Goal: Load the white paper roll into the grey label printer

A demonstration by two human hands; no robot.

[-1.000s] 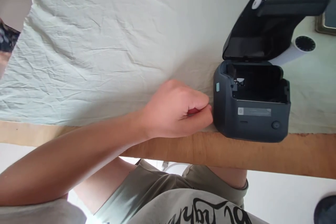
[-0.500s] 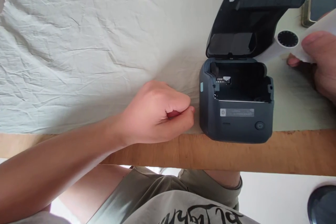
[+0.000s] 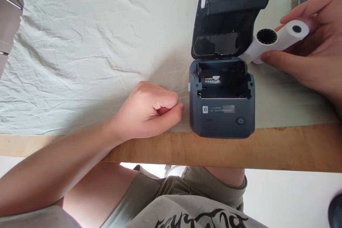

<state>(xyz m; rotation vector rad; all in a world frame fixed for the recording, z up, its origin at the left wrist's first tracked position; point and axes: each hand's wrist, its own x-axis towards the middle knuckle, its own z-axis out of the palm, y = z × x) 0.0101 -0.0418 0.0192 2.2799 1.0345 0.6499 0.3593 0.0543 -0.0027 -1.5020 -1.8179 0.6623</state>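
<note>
The right hand (image 3: 317,48) gripped a white roll (image 3: 285,39) right of the open printer (image 3: 220,119) while the left hand (image 3: 148,110) was clenched

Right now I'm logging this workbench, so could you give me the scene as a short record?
Left hand: closed, beside the dark device, not touching it
Right hand: holding a white roll
Dark device: lid raised, compartment open
Second roll: white, dark-centred end showing, beside the lid
Cloth: pale, wrinkled
</note>
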